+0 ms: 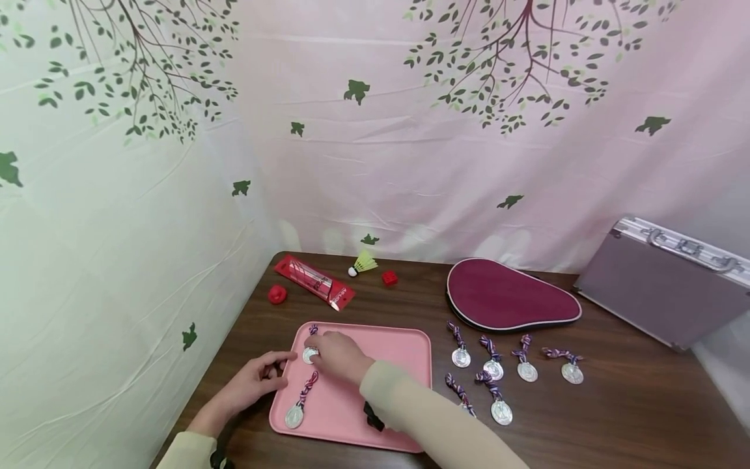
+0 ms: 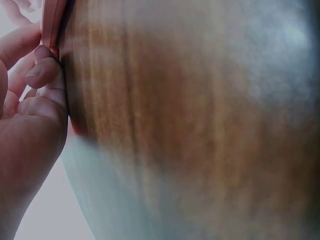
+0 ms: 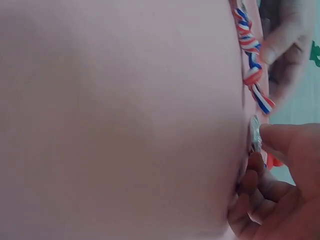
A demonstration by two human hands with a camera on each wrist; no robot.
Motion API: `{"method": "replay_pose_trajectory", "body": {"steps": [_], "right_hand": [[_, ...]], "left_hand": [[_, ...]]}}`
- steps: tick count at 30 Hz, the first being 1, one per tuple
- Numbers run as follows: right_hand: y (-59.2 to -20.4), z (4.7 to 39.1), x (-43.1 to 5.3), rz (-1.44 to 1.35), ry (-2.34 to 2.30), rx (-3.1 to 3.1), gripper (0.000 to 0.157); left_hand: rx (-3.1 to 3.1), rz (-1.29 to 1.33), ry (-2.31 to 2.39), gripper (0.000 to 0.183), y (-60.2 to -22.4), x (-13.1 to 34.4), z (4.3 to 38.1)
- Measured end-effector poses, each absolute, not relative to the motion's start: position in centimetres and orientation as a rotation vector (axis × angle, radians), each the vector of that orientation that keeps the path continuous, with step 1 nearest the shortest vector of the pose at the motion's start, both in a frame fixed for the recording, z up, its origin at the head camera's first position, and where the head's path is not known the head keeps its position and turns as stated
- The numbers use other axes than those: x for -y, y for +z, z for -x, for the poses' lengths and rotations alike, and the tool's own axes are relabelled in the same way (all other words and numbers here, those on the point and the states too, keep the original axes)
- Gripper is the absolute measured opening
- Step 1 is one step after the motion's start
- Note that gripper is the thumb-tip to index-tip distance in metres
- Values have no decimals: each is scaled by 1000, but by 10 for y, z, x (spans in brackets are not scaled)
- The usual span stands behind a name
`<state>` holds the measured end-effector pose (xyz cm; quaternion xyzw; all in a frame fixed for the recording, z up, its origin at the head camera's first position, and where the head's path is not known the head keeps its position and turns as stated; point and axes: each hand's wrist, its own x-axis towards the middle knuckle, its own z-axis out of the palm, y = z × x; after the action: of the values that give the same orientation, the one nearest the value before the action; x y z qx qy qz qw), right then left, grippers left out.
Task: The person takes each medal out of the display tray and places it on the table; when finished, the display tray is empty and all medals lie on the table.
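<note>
On the pink tray (image 1: 398, 339), my right hand (image 1: 340, 355) pinches a silver medal (image 1: 310, 354) near the back left corner; its knotted ribbon (image 1: 313, 329) lies toward the tray's back. The right wrist view shows the thumb on this medal (image 3: 255, 131), with the other fingers curled below. A second medal (image 1: 295, 415) lies flat at the tray's front left, its red, white and blue ribbon (image 1: 307, 384) pointing backward. My left hand (image 1: 252, 383) rests at the tray's left rim, fingers loosely bent and touching it. In the left wrist view that hand (image 2: 35, 110) meets the tray edge (image 2: 52, 22).
Several more ribboned medals (image 1: 527, 371) lie right of the tray. Behind stand or lie a maroon paddle case (image 1: 510, 296), a silver-edged case (image 1: 662, 286), a red package (image 1: 316, 281), a shuttlecock (image 1: 363, 262), a red block (image 1: 389, 278) and a round red object (image 1: 277, 294).
</note>
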<state>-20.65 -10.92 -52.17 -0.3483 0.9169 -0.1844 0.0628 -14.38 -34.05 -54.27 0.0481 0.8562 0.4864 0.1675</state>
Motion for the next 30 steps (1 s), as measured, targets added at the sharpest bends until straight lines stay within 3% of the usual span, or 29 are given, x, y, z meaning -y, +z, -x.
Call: {"method": "replay_pose_trajectory", "body": {"steps": [11, 18, 30], "right_hand": [[-530, 205, 120, 1001, -440, -2868, 25], [-530, 202, 119, 990, -425, -2877, 30], [-524, 205, 99, 1098, -864, -2653, 38]], "left_hand": [[-2436, -149, 1389, 44, -542, 342, 142], [-2444, -160, 1382, 45, -544, 342, 142], [-2455, -174, 1383, 45, -543, 340, 142]]}}
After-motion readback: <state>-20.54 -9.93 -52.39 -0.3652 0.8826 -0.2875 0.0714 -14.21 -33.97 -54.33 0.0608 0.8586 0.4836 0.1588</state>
